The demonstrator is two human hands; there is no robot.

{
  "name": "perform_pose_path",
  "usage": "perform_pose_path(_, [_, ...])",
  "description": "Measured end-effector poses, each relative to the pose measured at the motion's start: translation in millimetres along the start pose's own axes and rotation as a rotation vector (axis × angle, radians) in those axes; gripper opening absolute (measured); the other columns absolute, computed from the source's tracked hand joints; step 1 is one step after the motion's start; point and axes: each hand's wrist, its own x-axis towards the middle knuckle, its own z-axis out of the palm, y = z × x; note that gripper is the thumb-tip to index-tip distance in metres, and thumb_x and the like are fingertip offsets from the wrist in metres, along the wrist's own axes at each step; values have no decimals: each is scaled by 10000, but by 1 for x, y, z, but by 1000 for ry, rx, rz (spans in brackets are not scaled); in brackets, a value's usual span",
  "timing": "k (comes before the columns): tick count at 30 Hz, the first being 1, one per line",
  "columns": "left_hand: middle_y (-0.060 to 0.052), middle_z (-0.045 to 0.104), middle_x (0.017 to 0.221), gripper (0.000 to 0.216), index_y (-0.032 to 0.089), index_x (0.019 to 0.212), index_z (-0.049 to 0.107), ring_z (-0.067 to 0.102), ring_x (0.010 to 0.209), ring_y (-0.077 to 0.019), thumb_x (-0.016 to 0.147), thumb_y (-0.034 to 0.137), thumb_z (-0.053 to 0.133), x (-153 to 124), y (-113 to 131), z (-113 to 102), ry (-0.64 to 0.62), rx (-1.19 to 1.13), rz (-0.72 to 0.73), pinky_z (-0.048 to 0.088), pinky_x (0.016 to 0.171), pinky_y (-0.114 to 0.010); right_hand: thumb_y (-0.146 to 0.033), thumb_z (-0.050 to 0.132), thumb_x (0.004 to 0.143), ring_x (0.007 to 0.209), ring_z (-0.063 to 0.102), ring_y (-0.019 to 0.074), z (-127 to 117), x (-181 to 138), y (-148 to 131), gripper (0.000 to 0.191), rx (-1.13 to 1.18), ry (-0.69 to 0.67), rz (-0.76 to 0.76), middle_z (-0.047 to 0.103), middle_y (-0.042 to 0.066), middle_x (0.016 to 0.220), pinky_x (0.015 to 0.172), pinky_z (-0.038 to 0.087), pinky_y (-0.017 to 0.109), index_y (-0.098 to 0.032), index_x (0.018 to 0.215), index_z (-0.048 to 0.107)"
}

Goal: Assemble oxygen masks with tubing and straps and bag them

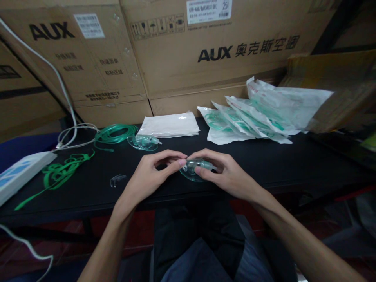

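Near the front edge of the black flat tabletop (273,168), one translucent pale-green plastic face mask (192,174) lies between the person's two hands. The long axis of this mask seems to run from left to right, and its narrow connector end, with a pale tip (214,168), points toward the right hand (229,167). This hand closes around the connector side, with the thumb on the front of the shell. At the opposite edge, the left hand (149,168) has thumb and index finger closed on the rim, where a small whitish piece (185,168) shows below the thumb tip. Thus the left hand is nearer to this piece, and the right hand to the connector. What the hidden fingers touch behind, I cannot tell.
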Motion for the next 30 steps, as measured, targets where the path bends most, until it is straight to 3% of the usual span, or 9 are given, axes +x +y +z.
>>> perform_pose_path(4, [-3, 744, 990, 285, 227, 1033, 731, 692, 922, -167, 847, 440, 767, 1, -3, 3, 72, -80, 8, 521, 850, -251, -161, 680, 896, 1110, 653, 178, 1, 1, 2, 279, 25, 41, -41, 713, 19, 1158, 968, 478, 281, -227, 1166, 699])
perform_pose_path(8, [24, 685, 854, 332, 203, 925, 654, 660, 824, -149, 779, 447, 825, 2, -4, 5, 209, -93, -35, 513, 743, -222, -139, 693, 878, 1146, 645, 190, 2, 2, 4, 312, 25, 110, -77, 705, 31, 1193, 1004, 479, 309, -230, 1175, 698])
perform_pose_path(12, [17, 704, 808, 276, 193, 829, 730, 641, 787, -145, 857, 468, 746, 1, 1, 7, 143, -29, -67, 468, 703, -216, -117, 682, 875, 1163, 644, 193, 4, 2, 6, 325, 43, 144, -96, 701, 23, 1209, 1008, 494, 322, -250, 1172, 695])
perform_pose_path(19, [-1, 771, 1011, 277, 235, 1042, 793, 669, 936, -180, 902, 456, 703, 3, 5, 16, 108, -179, -42, 475, 823, -239, -97, 721, 840, 1202, 636, 185, 7, 2, 8, 397, 138, 198, -66, 669, 3, 1210, 1063, 486, 343, -286, 1172, 614])
perform_pose_path(24, [13, 755, 973, 248, 245, 1026, 783, 635, 860, -163, 909, 447, 699, 2, 4, 19, 109, -150, -9, 447, 760, -241, -190, 725, 875, 1199, 638, 197, 9, 0, 5, 332, 97, 238, -62, 666, 25, 1226, 1047, 496, 354, -278, 1179, 624])
perform_pose_path(30, [-5, 744, 982, 241, 233, 1036, 775, 626, 881, -176, 926, 427, 683, 2, 2, 19, 82, -59, 65, 448, 796, -265, -283, 699, 914, 1196, 648, 219, 6, 0, 0, 356, 61, 232, -9, 686, 60, 1281, 1049, 489, 377, -258, 1267, 655])
